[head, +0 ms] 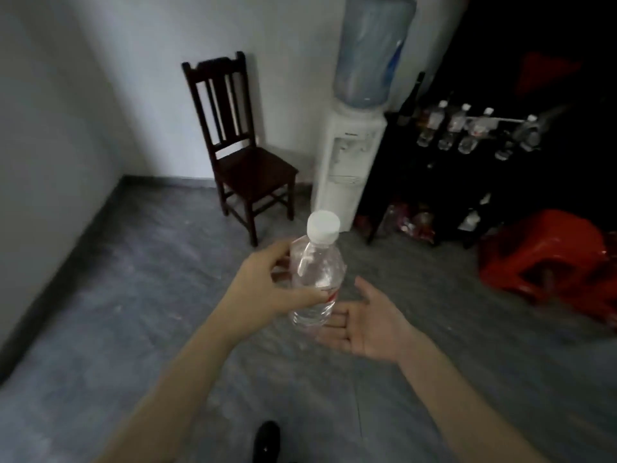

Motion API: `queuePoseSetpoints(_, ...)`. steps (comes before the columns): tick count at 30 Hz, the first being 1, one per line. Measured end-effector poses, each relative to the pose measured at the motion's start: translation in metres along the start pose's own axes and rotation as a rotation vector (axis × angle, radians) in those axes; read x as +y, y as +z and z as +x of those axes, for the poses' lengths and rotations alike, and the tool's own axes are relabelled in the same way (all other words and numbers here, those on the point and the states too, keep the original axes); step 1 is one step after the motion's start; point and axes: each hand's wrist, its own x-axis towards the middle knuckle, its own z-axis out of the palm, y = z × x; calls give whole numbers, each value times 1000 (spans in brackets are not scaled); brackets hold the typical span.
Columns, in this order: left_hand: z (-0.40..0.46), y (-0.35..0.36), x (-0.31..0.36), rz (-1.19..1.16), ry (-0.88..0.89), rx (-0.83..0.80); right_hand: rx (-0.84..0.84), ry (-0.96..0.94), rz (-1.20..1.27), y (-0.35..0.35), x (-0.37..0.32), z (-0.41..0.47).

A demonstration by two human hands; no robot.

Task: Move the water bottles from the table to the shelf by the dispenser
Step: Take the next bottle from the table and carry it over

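Observation:
A clear water bottle (315, 272) with a white cap is held upright in mid-air over the floor. My left hand (267, 289) grips its side, thumb across the red label. My right hand (370, 320) is palm up and open just right of and below the bottle's base, fingers reaching under it. The white water dispenser (347, 162) with a blue jug stands ahead against the wall. To its right a dark shelf (400, 168) carries several water bottles (450, 132) in a row on its top level.
A dark wooden chair (247, 152) stands left of the dispenser by the wall. Red plastic stools (547, 255) lie on the floor at the right. Bags sit under the shelf. Grey floor stretches between me and the shelf. A dark shoe (267, 439) shows at the bottom.

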Motion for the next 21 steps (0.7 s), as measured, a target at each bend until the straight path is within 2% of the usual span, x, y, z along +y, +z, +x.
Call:
queuePoseSetpoints(4, 45, 7, 1, 0, 65, -161, 64, -109, 80, -10, -11, -12)
queuePoseSetpoints(10, 98, 9, 0, -1, 99, -303, 151, -193, 95, -9, -35, -14)
queuePoseSetpoints(21, 202, 50, -10, 3, 95, -411, 177, -283, 213, -55, -96, 3)
